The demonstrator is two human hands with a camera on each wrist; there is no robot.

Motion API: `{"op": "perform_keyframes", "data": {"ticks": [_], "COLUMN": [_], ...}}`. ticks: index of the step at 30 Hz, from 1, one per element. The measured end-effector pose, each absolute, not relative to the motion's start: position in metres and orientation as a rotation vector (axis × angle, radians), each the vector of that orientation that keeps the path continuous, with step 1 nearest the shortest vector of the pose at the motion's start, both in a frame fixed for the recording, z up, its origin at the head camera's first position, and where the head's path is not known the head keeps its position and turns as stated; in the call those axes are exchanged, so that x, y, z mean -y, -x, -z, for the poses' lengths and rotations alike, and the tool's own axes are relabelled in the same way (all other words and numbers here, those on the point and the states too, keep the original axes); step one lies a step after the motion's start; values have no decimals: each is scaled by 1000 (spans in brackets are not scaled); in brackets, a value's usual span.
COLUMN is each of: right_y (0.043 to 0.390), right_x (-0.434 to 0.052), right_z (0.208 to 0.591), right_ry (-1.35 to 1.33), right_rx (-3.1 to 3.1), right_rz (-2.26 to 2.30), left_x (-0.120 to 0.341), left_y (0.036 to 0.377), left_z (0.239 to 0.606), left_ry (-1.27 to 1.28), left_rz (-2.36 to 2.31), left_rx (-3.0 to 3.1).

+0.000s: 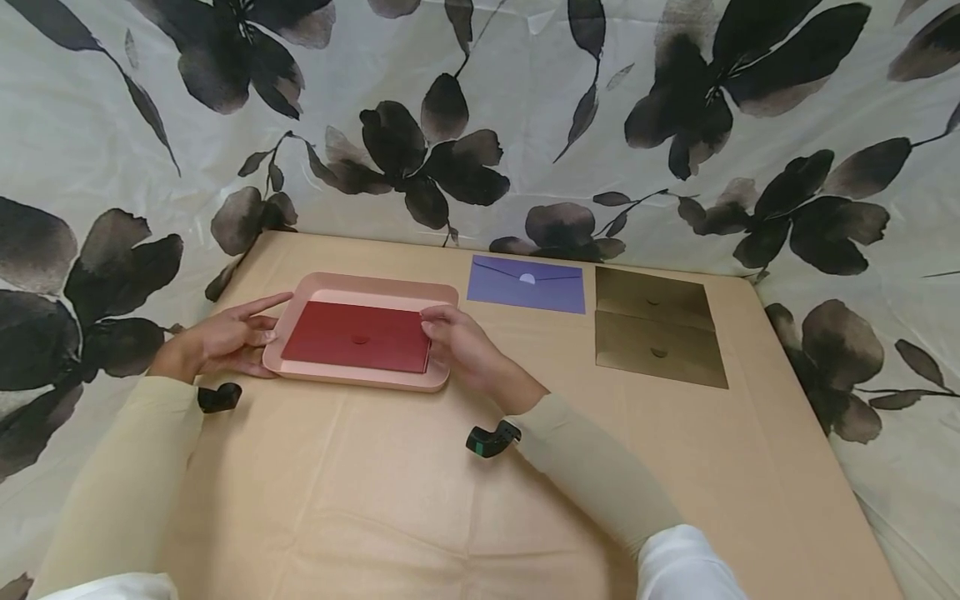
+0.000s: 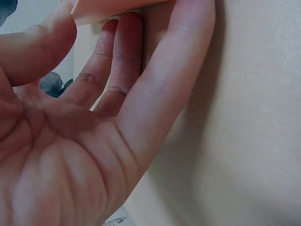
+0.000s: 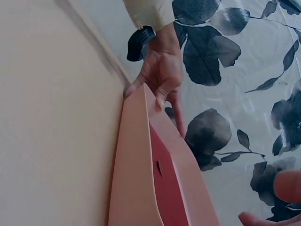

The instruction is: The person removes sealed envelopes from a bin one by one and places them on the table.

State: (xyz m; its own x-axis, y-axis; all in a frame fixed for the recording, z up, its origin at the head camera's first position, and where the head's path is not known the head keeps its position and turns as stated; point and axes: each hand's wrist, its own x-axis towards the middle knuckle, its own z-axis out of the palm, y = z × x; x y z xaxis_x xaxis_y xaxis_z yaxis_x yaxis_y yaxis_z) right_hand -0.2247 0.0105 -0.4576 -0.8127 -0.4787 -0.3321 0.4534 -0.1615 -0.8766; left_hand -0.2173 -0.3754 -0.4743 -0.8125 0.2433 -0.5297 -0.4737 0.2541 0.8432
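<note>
On pink tray (image 1: 360, 380): red envelope (image 1: 352, 327), right hand (image 1: 471, 352) at edge, grip unclear; left hand (image 1: 225, 340) pinching rim.

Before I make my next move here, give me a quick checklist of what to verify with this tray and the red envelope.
1. Left hand on the pink tray: ok, it holds the left edge.
2. Right hand on the red envelope: ok, it is at the right end.
3. Red envelope within the tray's rim: ok on the left side.
4. Red envelope's right end flat on the tray floor: cannot tell, the fingers partly cover it.
5. Blue envelope apart from the tray: ok.
6. Gold envelopes apart from the tray: ok, they lie beyond the blue one on the right.
</note>
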Motion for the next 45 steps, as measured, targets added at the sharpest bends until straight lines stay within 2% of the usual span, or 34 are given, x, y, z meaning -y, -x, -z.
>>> {"op": "perform_keyframes", "data": {"ticks": [15,30,45], "right_y": [224,227,244], "right_x": [0,-6,17], "right_z": [465,465,474], "right_ry": [-173,-132,6], "right_rx": [-1358,-1582,-1819], "right_rz": [2141,2060,2006], "left_x": [376,374,373], "left_y": [215,216,220], "left_z": [472,472,471], "left_ry": [204,214,224], "left_rz": [-1608,-1601,-1597], "left_rx": [-1967,-1962,-1986]}}
